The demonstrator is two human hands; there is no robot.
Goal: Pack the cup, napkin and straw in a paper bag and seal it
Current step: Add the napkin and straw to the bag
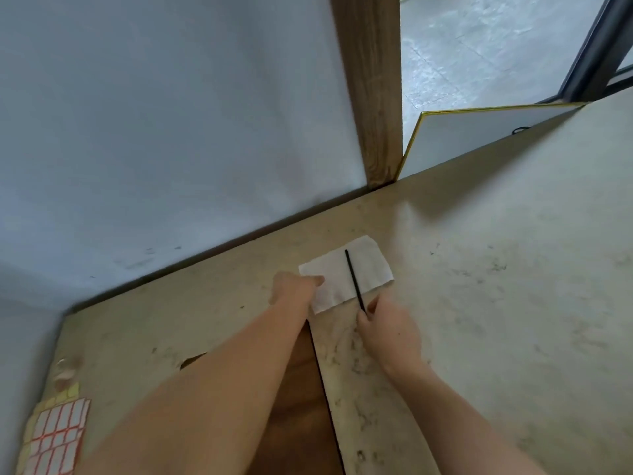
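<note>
A white napkin (366, 269) lies flat on the beige table (496, 286) near the wall. A thin black straw (352, 274) lies across the napkin, running from its far edge toward me. My right hand (387, 329) pinches the straw's near end, just off the napkin's near edge. My left hand (294, 287) rests on the napkin's left edge, fingers closed on that edge. A brown paper bag (298, 399) lies flat under my left forearm, mostly hidden. No cup is in view.
A sheet of red-bordered stickers (56, 437) lies at the table's near left corner. A grey wall (154, 149) and a wooden post (373, 97) bound the table's far side. A gold-edged panel (479, 132) leans behind the table at the right.
</note>
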